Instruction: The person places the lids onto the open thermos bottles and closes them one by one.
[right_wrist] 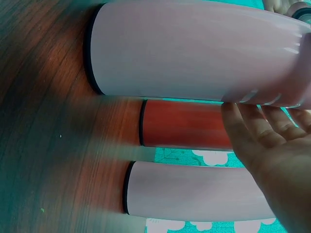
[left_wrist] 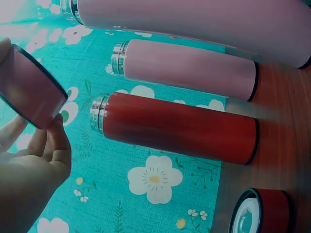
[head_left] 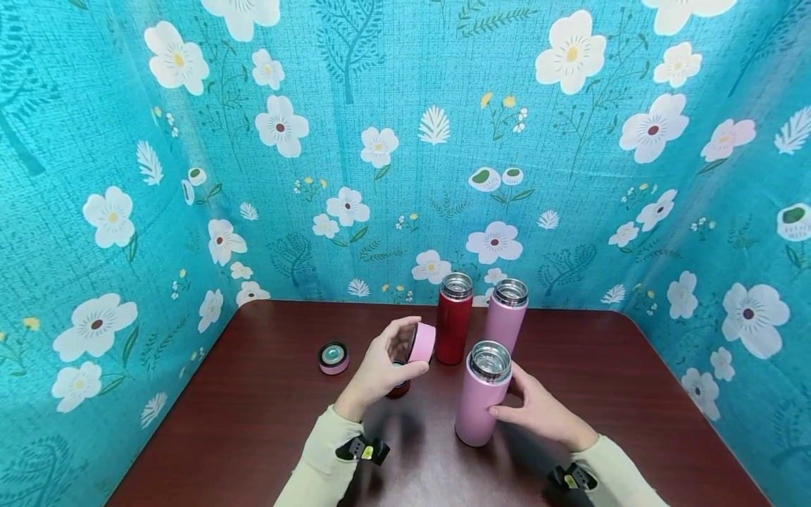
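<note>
My left hand (head_left: 374,370) pinches a pink lid (head_left: 424,343) by its edges, tilted on its side above the table. To its right, a pink thermos bottle (head_left: 478,405) stands upright and uncapped, its steel mouth showing. My right hand (head_left: 548,414) grips that bottle from the right, thumb in front and fingers behind. In the right wrist view the same bottle (right_wrist: 189,48) appears close up, with fingertips against its side. The held lid (left_wrist: 34,90) is apart from the bottle's mouth.
Behind stand a red thermos bottle (head_left: 453,327) and a second pink bottle (head_left: 505,320), both uncapped. A pink-sided lid (head_left: 334,358) lies on the dark wooden table (head_left: 253,408) at left. A red lid (left_wrist: 276,211) sits partly hidden below my left hand. Flowered cloth (head_left: 405,176) surrounds the table.
</note>
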`<state>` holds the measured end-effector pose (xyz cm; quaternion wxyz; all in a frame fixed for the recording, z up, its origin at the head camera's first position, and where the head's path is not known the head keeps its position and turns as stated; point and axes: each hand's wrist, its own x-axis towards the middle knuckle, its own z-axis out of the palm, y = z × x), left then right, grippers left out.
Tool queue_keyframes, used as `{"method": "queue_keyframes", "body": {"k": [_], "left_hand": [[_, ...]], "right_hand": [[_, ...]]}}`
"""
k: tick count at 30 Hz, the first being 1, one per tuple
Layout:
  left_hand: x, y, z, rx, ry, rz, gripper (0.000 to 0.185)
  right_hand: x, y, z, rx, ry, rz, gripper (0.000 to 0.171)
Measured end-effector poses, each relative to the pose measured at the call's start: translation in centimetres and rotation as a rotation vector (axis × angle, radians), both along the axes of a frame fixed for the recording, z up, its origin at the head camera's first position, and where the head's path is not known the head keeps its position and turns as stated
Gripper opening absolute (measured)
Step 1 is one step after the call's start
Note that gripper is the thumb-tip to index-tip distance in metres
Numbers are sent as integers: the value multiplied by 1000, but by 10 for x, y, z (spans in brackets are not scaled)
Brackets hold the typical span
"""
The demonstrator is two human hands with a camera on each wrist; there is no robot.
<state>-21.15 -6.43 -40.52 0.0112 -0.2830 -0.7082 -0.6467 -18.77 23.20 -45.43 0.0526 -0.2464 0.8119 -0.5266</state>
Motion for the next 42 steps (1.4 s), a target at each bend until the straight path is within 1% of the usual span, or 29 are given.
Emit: {"method": "queue_keyframes", "body": {"k": [3,7,11,15,18,24,29,35,40,42], "left_hand": [[0,2,2,-24,26,1,69],[0,6,6,-50,40,4,70],[2,9,9,-66,37,10,71],[4,12,9,-80,36,27,69],[4,13,9,-85,20,26,69],[5,15,10,-81,-21,15,72],[6,18,14,-84,1,4,73],[6,22,17,-93,7,22,74],[7,28,20,-66,9,47,71],[8,31,20,-48,8,43,69]], "right_hand": [[-1,1,0,-13,3,24,77],[-2,3,0,-15,11,48,75],[-3,3,0,-11,24,54,74],[-2,2,1,-10,17,43,74],[-1,2,1,-6,14,39,74],[-1,2,-1,-7,13,33,75],[-1,1,-1,-7,21,35,74],[-1,2,-1,-23,33,40,72],[-2,3,-4,-28,53,47,71],[-2,3,-4,-29,55,48,71]]}}
